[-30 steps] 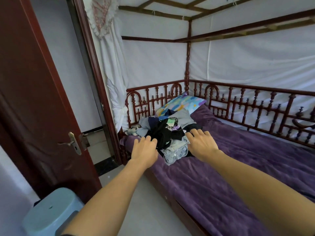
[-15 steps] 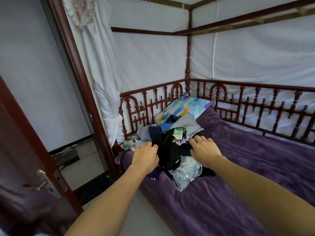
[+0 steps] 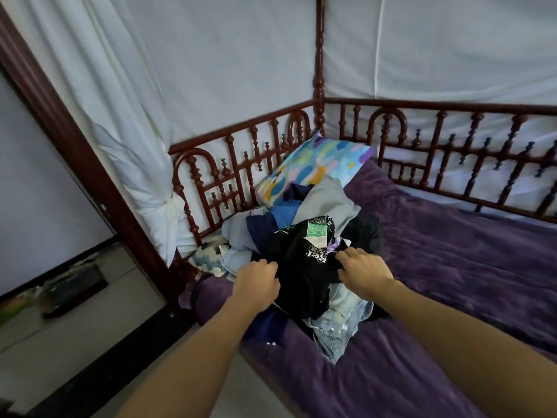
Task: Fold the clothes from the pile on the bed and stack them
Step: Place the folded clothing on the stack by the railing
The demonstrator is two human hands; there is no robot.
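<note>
A jumbled pile of clothes [image 3: 325,203] lies at the head end of the bed, on the purple blanket [image 3: 452,267]. On top is a black printed garment [image 3: 301,260] with a green patch. Grey, blue and navy pieces lie behind it, and pale jeans [image 3: 340,324] stick out below. My left hand [image 3: 259,285] grips the black garment's left edge with curled fingers. My right hand [image 3: 361,273] grips its right edge the same way.
A colourful pillow [image 3: 316,164] leans on the dark red wooden railing [image 3: 241,164] behind the pile. White curtains hang around the bed frame. A bed post [image 3: 90,164] stands left, with bare floor [image 3: 90,342] beyond. The purple blanket stretches away to the right.
I have stepped closer to the bed; the door has left the view. Both hands moved from reaching over the pile to closing on the black garment.
</note>
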